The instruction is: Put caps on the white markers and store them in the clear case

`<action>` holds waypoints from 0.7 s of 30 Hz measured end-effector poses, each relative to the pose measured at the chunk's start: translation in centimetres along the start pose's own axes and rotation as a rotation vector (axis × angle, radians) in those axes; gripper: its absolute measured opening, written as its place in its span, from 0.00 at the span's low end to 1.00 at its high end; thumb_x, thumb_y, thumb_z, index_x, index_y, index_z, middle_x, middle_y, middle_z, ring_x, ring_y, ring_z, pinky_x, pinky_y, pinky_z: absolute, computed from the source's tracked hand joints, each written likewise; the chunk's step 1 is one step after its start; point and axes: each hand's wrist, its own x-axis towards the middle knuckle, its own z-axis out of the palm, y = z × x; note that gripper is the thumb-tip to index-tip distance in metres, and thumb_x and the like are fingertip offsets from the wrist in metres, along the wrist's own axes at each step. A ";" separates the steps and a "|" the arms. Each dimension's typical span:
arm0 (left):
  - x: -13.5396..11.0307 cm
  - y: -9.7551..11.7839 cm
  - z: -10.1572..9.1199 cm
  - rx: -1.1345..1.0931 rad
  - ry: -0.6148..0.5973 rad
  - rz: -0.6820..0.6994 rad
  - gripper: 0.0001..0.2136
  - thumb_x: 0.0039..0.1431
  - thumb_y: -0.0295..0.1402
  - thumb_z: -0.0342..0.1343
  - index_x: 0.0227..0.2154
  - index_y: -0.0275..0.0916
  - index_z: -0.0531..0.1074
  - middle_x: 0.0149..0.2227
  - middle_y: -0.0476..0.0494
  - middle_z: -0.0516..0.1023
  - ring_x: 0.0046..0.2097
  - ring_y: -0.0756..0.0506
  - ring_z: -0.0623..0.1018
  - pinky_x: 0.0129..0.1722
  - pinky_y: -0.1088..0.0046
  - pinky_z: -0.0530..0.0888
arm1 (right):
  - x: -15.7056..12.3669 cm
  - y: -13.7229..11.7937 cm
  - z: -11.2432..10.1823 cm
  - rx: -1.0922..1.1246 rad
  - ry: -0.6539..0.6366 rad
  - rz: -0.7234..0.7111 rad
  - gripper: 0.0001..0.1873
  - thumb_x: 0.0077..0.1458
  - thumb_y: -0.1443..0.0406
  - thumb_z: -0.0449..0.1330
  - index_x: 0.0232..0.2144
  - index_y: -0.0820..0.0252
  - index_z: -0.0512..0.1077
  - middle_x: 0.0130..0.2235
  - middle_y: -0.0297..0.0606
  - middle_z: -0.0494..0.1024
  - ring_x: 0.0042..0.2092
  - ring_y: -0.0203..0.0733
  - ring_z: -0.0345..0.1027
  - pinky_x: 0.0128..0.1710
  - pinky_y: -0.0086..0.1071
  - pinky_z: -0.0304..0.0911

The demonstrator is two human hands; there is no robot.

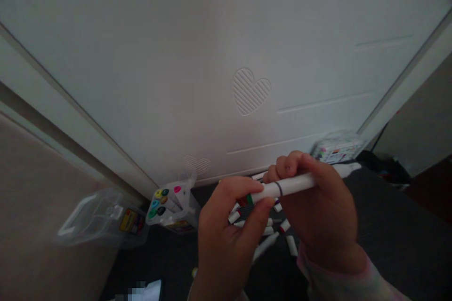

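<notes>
Both hands are on one white marker [296,184], which lies nearly level and rises slightly to the right. My left hand [229,230] pinches its green-ended cap between thumb and fingers. Closed around the barrel, my right hand [318,211] sits beyond a dark ring on the marker. A tapered white end [348,169] sticks out past the right hand. Beneath the hands, several white markers [265,247] with coloured ends lie loose on the dark tabletop [384,225]; the hands partly hide them.
A clear box [192,209] to the left holds several markers standing upright. Beside it lies a clear plastic lid or case [95,221]. A clear-wrapped package [335,146] rests against the white panel [158,80] behind. A light flat object [151,290] is at the lower left.
</notes>
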 end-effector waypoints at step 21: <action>0.2 0.1 0.1 -0.015 0.027 -0.018 0.06 0.49 0.25 0.56 0.31 0.41 0.69 0.29 0.50 0.71 0.33 0.51 0.70 0.31 0.79 0.67 | -0.1 0.2 0.3 -0.020 -0.004 0.008 0.13 0.49 0.62 0.52 0.17 0.60 0.62 0.20 0.31 0.58 0.25 0.33 0.53 0.26 0.30 0.54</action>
